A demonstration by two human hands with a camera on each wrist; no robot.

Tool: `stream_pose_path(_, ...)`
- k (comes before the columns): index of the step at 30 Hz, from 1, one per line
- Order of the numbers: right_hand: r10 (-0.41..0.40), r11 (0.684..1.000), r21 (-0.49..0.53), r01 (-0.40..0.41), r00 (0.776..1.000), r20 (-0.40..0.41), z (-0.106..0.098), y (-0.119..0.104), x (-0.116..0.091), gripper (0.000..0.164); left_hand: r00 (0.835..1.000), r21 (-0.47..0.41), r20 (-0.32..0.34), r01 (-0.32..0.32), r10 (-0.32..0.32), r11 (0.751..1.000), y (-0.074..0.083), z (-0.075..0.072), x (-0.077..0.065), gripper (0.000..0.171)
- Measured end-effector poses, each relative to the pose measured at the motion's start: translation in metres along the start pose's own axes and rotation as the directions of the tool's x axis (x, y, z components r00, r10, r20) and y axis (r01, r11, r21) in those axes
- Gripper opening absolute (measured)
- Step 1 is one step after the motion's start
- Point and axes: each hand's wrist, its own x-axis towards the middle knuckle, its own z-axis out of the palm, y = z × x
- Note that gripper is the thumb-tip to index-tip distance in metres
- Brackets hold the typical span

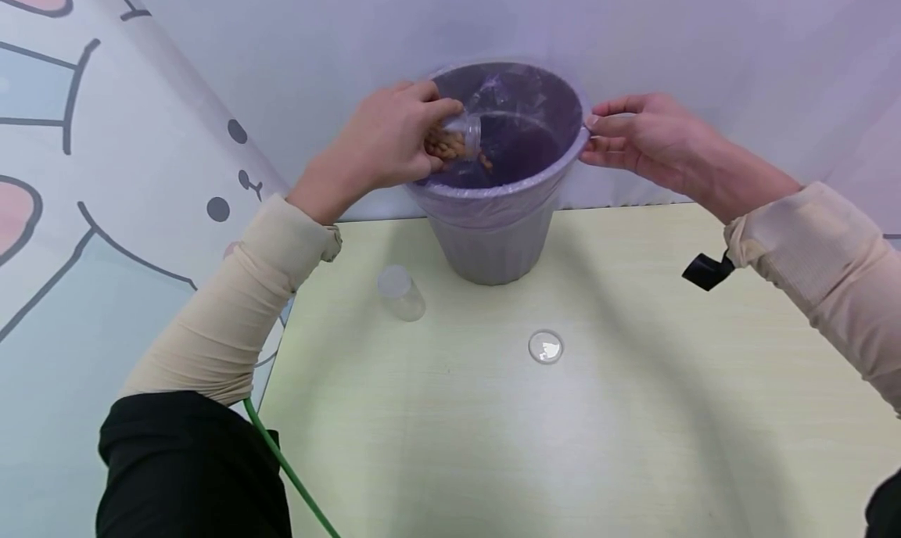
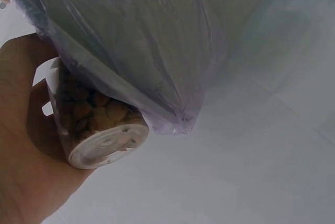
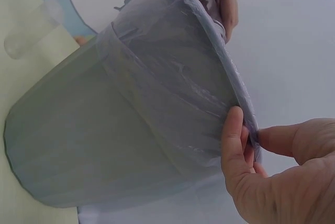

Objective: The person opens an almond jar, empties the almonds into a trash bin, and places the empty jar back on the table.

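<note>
My left hand (image 1: 390, 135) grips a clear jar (image 1: 474, 135) of small brown nut-like pieces (image 2: 104, 110), tipped sideways over the rim of a grey trash can (image 1: 493, 245). The jar's open mouth faces the inside of the can, and a few pieces (image 1: 486, 161) show just past it. A thin purple bag (image 3: 167, 72) lines the can and folds down over its outside. On the opposite side, my right hand (image 1: 662, 143) pinches the bag-covered rim between thumb and fingers. In the left wrist view the jar's base (image 2: 109, 146) points toward the camera, and the bag covers part of its side.
A clear container with a whitish top (image 1: 400, 292) stands on the pale table (image 1: 464, 436), in front and left of the can. A round clear lid (image 1: 546, 347) lies nearer the middle. Behind the can rises a pale cloth backdrop (image 1: 739, 45); a green cable (image 1: 292, 471) hangs beside the left sleeve.
</note>
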Motion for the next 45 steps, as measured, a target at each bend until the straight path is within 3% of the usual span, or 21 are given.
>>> stream_pose_path(45,0.006,1.0,0.004,-0.006,1.0,-0.01,0.0021,-0.0015,-0.001,0.021,0.998,0.013,0.051,0.02,-0.021,1.0,0.0036,-0.0044,0.005,0.058)
